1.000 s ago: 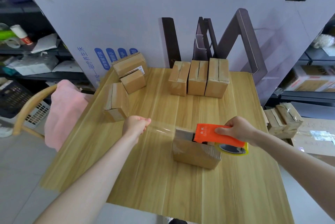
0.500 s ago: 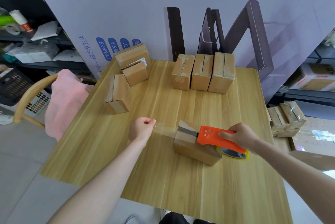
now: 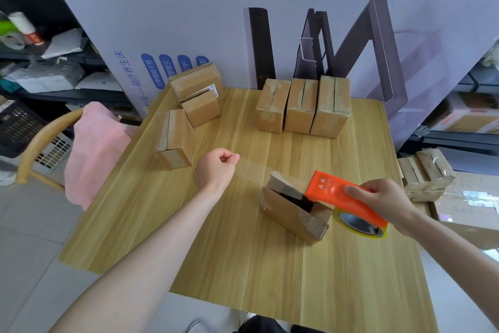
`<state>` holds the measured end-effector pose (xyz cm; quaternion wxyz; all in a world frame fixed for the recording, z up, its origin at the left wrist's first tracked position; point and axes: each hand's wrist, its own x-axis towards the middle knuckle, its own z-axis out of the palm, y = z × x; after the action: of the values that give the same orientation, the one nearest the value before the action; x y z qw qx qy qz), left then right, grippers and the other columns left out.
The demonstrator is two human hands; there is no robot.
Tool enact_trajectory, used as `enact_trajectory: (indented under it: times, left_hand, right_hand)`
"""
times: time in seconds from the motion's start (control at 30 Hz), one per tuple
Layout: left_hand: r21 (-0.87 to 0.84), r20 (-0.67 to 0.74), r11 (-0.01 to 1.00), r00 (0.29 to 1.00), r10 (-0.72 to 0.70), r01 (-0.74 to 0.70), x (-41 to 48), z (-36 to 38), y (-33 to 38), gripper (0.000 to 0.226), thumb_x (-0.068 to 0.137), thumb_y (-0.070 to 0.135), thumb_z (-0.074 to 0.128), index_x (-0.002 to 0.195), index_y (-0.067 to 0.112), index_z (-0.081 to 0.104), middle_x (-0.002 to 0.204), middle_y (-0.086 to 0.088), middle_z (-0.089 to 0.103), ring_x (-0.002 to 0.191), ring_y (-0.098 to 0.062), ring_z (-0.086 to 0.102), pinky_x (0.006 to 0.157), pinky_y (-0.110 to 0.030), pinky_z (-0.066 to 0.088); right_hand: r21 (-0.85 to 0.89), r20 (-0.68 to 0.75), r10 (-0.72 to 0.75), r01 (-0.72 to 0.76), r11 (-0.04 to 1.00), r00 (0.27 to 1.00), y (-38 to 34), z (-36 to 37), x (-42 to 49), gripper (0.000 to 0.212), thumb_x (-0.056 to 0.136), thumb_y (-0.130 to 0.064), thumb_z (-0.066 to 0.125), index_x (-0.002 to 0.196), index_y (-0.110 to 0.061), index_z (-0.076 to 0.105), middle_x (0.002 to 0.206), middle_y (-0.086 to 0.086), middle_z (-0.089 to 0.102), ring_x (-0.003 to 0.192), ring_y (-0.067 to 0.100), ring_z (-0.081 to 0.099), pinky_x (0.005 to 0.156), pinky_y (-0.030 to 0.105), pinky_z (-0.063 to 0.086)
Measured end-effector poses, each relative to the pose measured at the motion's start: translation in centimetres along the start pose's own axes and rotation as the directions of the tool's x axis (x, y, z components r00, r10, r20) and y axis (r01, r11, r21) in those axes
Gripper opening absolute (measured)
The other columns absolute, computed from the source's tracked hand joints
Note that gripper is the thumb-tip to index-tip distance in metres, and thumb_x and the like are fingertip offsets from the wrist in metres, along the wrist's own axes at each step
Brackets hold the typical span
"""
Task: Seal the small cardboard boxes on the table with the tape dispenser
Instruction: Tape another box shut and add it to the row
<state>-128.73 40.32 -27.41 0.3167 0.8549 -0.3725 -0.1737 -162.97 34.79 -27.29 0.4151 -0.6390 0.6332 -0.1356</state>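
Pinching the free end of a clear tape strip [image 3: 253, 169] between thumb and curled fingers, the left hand [image 3: 216, 168] hovers above the middle of the wooden worktop [image 3: 243, 265] in the head view. The strip runs taut from there, rightward and nearer, to the mouth of the orange tape dispenser [image 3: 332, 192]. The right hand [image 3: 383, 200] grips this dispenser by its handle, fingers wrapped over the top. A yellow-edged tape roll [image 3: 359, 222] sits at its near right end.

Beneath the dispenser's front is the open box [image 3: 291, 214], a small cardboard carton set at an angle on the right half of the worktop. Its top is unsealed and its dark inside shows. One flap [image 3: 280, 181] stands up on the left, right under the tape; whether the tape touches it cannot be told.

Along the far edge, a row of three boxes [image 3: 301, 106] stands side by side, touching, each with tape along its top seam. At the far left corner, two more cartons [image 3: 197, 84] lean one on the other, and a single taped box [image 3: 175, 138] stands just nearer than them.

Behind the worktop rises a large printed cardboard panel [image 3: 189, 8]. Left of the worktop, a pink cloth [image 3: 94, 149] hangs over a wooden chair [image 3: 40, 141]. On the right, off the worktop, lie further taped cartons [image 3: 426, 173].
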Motion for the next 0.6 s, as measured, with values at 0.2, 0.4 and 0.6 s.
enact_trajectory:
  times: [0.2, 0.4, 0.6]
  left_hand:
    - [0.005, 0.050, 1.000, 0.998, 0.027, -0.027, 2.0, 0.9, 2.5, 0.016, 0.085, 0.040, 0.062, 0.074, 0.028, 0.065, 0.065, 0.017, 0.062, 0.063, 0.001, 0.055, 0.052, -0.022, 0.034]
    - [0.151, 0.156, 0.983, 0.985, 0.077, -0.100, 2.8, 3.2, 2.4, 0.019, 0.086, 0.044, 0.062, 0.075, 0.030, 0.066, 0.071, 0.018, 0.062, 0.063, -0.001, 0.054, 0.049, -0.021, 0.031]
    - [0.188, 0.199, 0.978, 0.979, 0.052, -0.090, 3.2, 5.8, 0.7, 0.018, 0.088, 0.043, 0.061, 0.075, 0.030, 0.065, 0.069, 0.018, 0.060, 0.062, -0.001, 0.052, 0.048, -0.021, 0.030]
  right_hand:
    - [-0.058, -0.059, 0.082, -0.085, 0.995, 0.995, -0.9, 0.8, 0.1, 0.052, 0.077, -0.052, 0.070, 0.062, -0.002, 0.070, 0.053, 0.009, 0.065, 0.049, 0.019, 0.057, 0.048, 0.028, 0.040]
    - [-0.227, -0.101, 0.143, -0.163, 0.960, 0.985, 1.0, 3.1, 0.2, 0.053, 0.077, -0.057, 0.065, 0.053, -0.010, 0.059, 0.043, -0.002, 0.053, 0.044, 0.017, 0.052, 0.047, 0.025, 0.038]
    - [-0.228, -0.095, 0.182, -0.199, 0.953, 0.979, 2.7, 3.8, 0.1, 0.053, 0.079, -0.056, 0.065, 0.060, -0.007, 0.065, 0.051, 0.004, 0.063, 0.049, 0.020, 0.059, 0.050, 0.029, 0.043]
